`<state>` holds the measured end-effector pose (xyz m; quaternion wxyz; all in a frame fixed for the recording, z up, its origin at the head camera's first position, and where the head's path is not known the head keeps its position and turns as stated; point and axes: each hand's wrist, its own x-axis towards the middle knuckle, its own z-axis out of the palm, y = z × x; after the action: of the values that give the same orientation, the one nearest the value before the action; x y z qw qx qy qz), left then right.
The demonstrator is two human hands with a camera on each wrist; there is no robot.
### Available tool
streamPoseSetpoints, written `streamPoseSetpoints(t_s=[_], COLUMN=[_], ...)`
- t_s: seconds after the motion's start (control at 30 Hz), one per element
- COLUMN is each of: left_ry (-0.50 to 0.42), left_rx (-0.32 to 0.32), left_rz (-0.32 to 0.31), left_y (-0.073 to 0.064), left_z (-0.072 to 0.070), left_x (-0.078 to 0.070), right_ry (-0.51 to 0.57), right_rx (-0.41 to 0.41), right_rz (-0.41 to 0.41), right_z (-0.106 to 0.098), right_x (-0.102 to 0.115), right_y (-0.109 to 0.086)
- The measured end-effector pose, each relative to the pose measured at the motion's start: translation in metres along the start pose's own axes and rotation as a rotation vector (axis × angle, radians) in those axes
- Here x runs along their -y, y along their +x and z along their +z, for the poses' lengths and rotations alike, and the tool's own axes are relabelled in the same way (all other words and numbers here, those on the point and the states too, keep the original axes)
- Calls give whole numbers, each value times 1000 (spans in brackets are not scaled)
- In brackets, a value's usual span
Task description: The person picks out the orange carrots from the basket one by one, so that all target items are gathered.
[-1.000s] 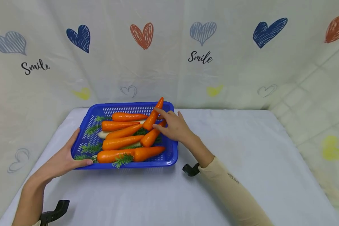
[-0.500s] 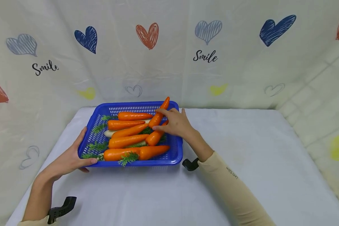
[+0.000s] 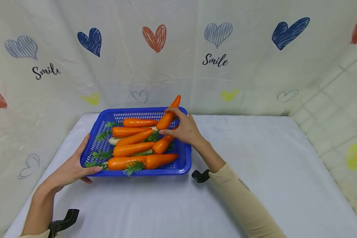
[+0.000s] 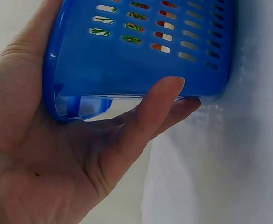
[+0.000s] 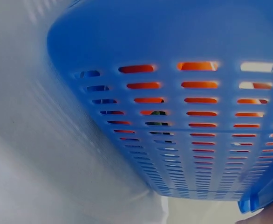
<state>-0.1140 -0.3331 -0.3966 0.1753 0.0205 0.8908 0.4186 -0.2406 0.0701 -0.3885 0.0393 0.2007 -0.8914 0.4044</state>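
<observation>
A blue plastic basket (image 3: 137, 172) with slotted sides holds several orange carrots (image 3: 134, 149) with feathery green tops (image 3: 102, 154). At its left front corner my left hand (image 3: 69, 170) grips the rim, thumb over the front edge. The left wrist view has the left hand (image 4: 48, 163) around the corner of the basket (image 4: 108, 70). My right hand (image 3: 185, 130) pinches one carrot (image 3: 165, 120) between thumb and fingers at the basket's right back part; its tip points up past the back rim. Most of the right hand is out of sight in the right wrist view.
A white cloth covers the table (image 3: 244, 172), with its back edge against a pale curtain (image 3: 178, 66) printed with hearts. Below the right hand, another carrot (image 3: 162, 145) lies slanted in the basket. A whitish root end (image 3: 113, 141) shows between carrots.
The view has shifted, moving the whole scene rightward. My right hand has closed on the carrot and raised it slightly toward the back. My left hand stays at the basket's corner.
</observation>
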Motion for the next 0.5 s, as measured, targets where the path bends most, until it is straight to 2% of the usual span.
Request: streamPoseSetpoints(t_s=[0.13,0.27,0.4,0.5], left_ry=[-3,-5,-13,-16], left_rx=[-9,-15,-16,-20], left_rz=[4,6,11,16], left_y=[0,0,1,2], left_z=[1,1,0,-1], left_x=[0,1,1,1], right_ry=[121,262,403,449], right_rx=[-29,-18,-3,-4], right_rz=[38,65,29,-2], right_z=[-2,-5,-8,-13], right_x=[0,-1,-4,-7], right_y=[-1,-3,-4,-4])
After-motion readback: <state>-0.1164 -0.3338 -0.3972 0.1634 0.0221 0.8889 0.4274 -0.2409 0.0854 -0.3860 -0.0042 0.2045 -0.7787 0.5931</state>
